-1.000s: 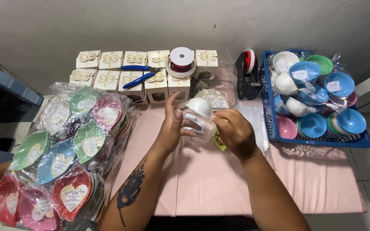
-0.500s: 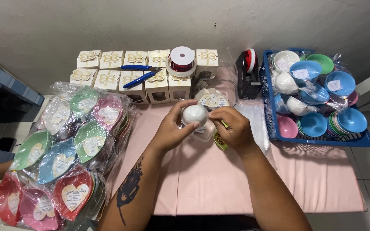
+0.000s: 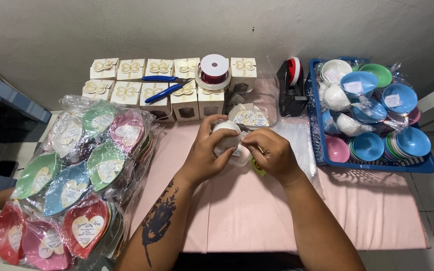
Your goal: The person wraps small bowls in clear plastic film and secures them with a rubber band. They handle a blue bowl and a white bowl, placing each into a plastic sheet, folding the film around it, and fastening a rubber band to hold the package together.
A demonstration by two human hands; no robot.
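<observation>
Above a counter covered w/ a pale pink cloth, two hands close around a small white bowl wrapped in clear plastic film, held in the air near the counter's back edge, just in front of a clear plastic tub of paper tags. The left hand cups the bowl from the side, thumb and fingers curled over its rim; the right hand pinches the loose film at the bowl's right side, fingertips pressed together on it. The bowl looks light and rigid, prob. thin moulded plastic, while the wrap is soft, crinkly and likely slippery, so a grip under the rim or across the round body seems safer than on the film alone. Its surface is plain white, glossy where the film catches light; most of it is hidden by the fingers. At left lies a pile of heart-shaped dishes in red, pink, green and blue, each bagged in clear film. Along the wall stand rows of small cream gift boxes w/ bows, blue-handled pliers on top and a spool of dark red ribbon. At right, a blue plastic basket holds more bowls in white, blue, green and pink.
</observation>
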